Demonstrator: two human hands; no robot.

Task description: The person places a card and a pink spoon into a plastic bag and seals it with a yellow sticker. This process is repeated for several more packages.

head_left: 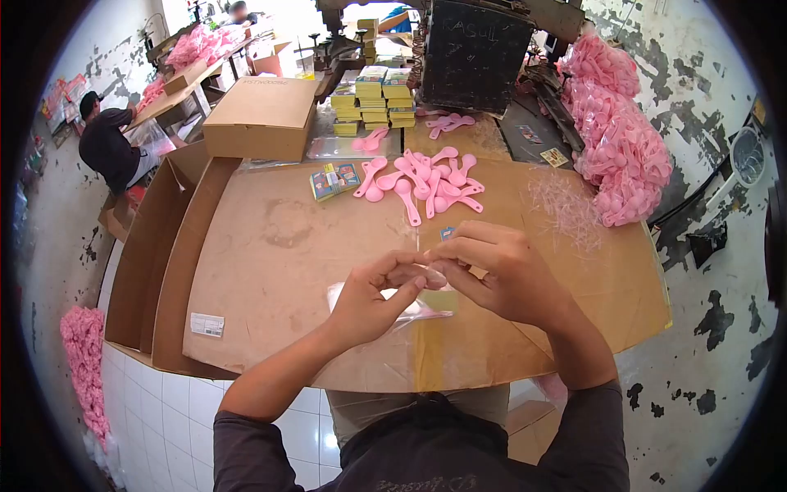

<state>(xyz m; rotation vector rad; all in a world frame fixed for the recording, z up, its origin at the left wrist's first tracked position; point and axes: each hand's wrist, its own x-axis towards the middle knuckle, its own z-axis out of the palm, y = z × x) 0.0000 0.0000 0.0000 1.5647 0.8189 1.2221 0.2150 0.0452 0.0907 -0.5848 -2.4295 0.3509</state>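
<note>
Between my two hands, close over the cardboard tabletop point(270, 271), is a pale pink measuring spoon point(433, 280) that looks wrapped in clear plastic, partly covered by fingers. My left hand point(377, 295) grips its left side, thumb and fingers curled round it. On the other side my right hand point(496, 271) pinches it with thumb and fingertips. Clear plastic bags point(434, 313) lie flat beneath the hands. Just beyond the right fingers a small blue card point(447, 234) shows in part. Farther off is a loose pile of pink spoons point(422, 182), with a bundle of printed cards point(334, 182) to its left.
Several stacks of cards point(373, 94) stand at the back beside a closed cardboard box point(261, 119). Thin plastic strips point(566, 209) and a heap of bagged pink spoons point(615, 139) are at right. An open carton point(152, 254) borders the left edge. A person point(111, 143) works at far left.
</note>
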